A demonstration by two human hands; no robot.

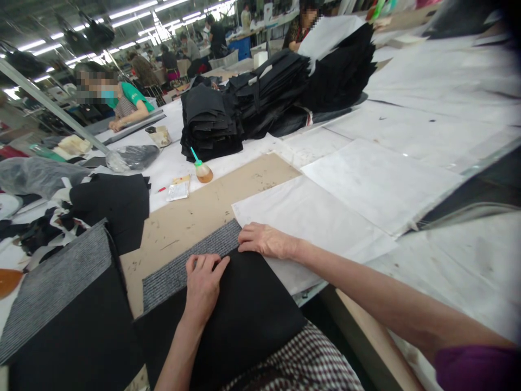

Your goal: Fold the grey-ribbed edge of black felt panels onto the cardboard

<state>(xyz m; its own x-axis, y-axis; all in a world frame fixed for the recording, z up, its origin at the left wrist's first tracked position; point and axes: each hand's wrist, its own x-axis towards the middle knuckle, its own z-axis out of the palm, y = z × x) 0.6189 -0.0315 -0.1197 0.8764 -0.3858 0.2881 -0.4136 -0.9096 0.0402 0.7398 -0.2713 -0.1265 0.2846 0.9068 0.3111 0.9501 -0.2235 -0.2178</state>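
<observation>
A black fabric sheet (pixel 252 304) lies across the table's front edge and hangs toward my lap. Its far edge overlaps a grey ribbed fabric panel (pixel 175 277), which shows as a strip beyond it. My left hand (pixel 204 285) rests at that edge with curled fingers gripping the black sheet where it meets the ribbed panel. Farther right, at the sheet's corner, my right hand (pixel 264 240) has its fingers bent together on the same edge. What lies under the fingertips is hidden.
Another grey ribbed panel (pixel 61 277) with black fabric lies at left. White paper sheets (pixel 317 217) spread rightward. Beyond are a squeeze bottle (pixel 202 171), a small packet (pixel 178 190) and stacked black pieces (pixel 211 119). A person in a green top (pixel 132 98) works across the table.
</observation>
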